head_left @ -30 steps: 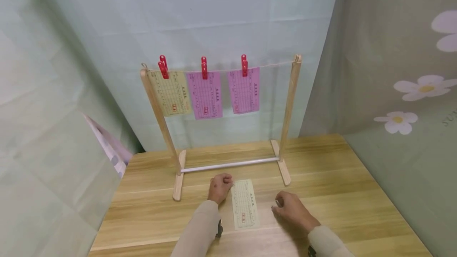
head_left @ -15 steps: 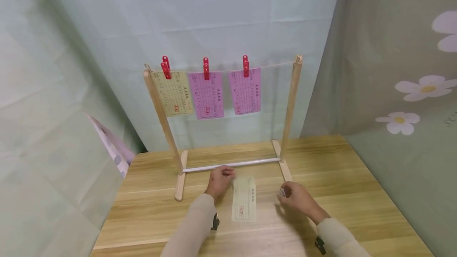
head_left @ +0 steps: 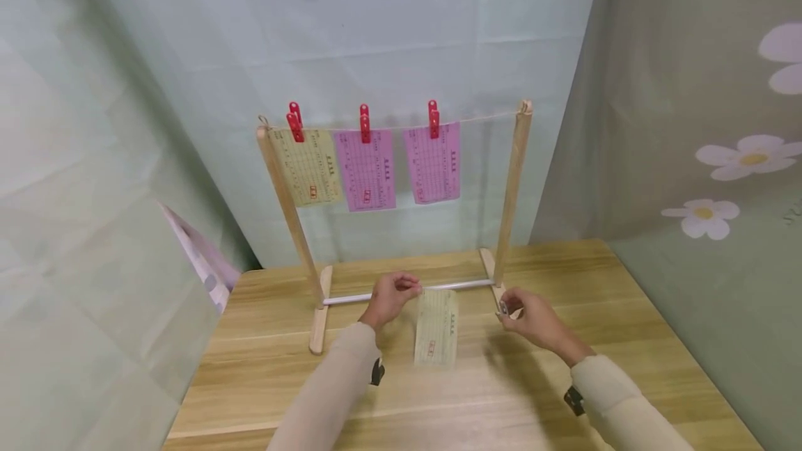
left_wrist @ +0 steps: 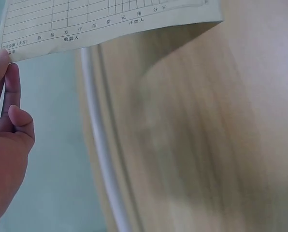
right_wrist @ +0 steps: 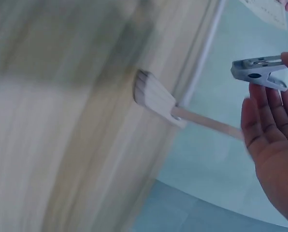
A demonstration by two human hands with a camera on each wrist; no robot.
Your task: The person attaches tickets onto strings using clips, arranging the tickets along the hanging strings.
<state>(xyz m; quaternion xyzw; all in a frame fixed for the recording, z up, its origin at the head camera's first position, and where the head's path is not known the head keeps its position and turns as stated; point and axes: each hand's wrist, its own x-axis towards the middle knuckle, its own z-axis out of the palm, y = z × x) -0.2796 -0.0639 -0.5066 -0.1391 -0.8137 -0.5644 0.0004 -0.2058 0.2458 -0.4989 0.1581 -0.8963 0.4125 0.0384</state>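
Note:
A pale yellow printed receipt slip [head_left: 436,329] hangs from my left hand [head_left: 390,298], which pinches its upper left corner between thumb and fingers. In the left wrist view the slip [left_wrist: 105,21] is raised off the table and casts a shadow below. My right hand [head_left: 534,319] holds a grey clothespin [right_wrist: 257,70] by its handles, its jaws pointing away from the fingertips. That hand is beside the right foot of a wooden stand. Above both hands a string [head_left: 485,117] runs between the stand's posts, apart from the slip.
On the string hang a yellow slip [head_left: 316,172] and two pink slips [head_left: 370,176], each under a red clothespin [head_left: 365,125]. The right post [head_left: 514,186] and left post [head_left: 291,218] rise from feet joined by a white rod [head_left: 464,285]. A wall cloth hangs close behind.
My left hand has lifted the slip from the table and brought it forward toward the stand. My right hand, with the clothespin, has moved forward and slightly right.

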